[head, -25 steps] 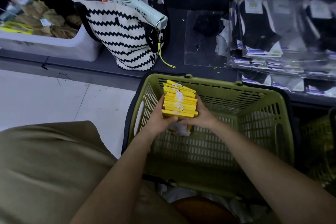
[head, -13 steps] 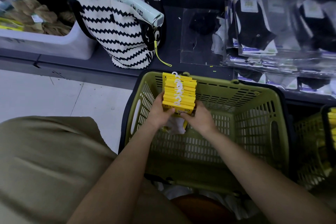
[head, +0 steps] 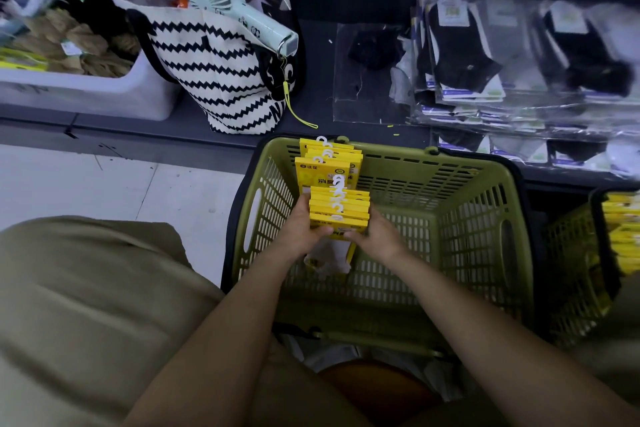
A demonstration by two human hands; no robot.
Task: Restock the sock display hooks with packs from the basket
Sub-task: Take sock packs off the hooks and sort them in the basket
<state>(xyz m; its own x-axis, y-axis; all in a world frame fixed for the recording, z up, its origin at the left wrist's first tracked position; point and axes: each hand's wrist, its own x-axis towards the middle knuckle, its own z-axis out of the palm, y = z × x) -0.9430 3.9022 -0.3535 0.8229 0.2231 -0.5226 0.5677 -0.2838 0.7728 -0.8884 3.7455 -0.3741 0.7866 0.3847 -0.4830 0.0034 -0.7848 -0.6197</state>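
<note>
Over the green basket (head: 467, 236), my left hand (head: 304, 230) and right hand (head: 379, 237) pinch the yellow sock packs (head: 339, 210) by their stiff card sides; probably light, slippery.

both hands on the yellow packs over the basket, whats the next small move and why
Probably square the stack first. The yellow packs, gripped between the left hand and right hand, are fanned apart, the far ones leaning toward the far rim of the green basket. Lining up their white hangers should ease hooking; no hook is in view.

Dim, bluish cast; dark shelf beyond hands (head: 343, 236); glare and motion blur far right; wide-angle bending at edges.
</note>
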